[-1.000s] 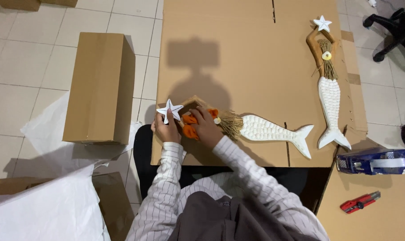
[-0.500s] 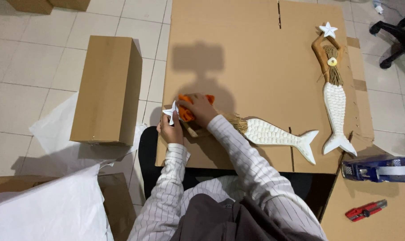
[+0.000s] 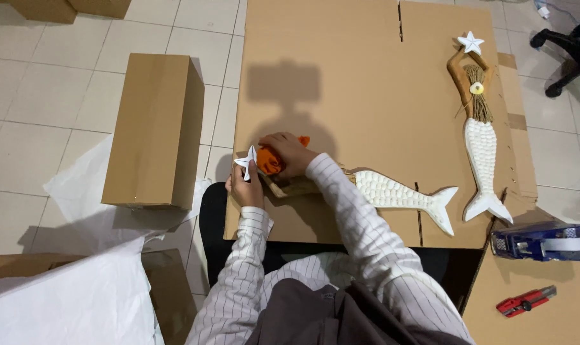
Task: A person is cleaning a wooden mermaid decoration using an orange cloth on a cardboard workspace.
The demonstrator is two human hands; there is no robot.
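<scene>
Cardboard sheet [image 3: 366, 83], flattened, spread on a tiled floor. Head view: left hand [image 3: 244, 185] closed around the white star [image 3: 247, 161] at the head end of a wooden mermaid figure [image 3: 392, 191], which lies on the sheet's near edge, tail pointing right. Right hand [image 3: 286, 153] curled over an orange piece [image 3: 271, 161] just beside the star. Second mermaid figure [image 3: 478, 121] lies far right. Closed cardboard box [image 3: 152, 128] stands left. Tape dispenser [image 3: 545, 241] and red utility knife [image 3: 526, 300] lie near right.
</scene>
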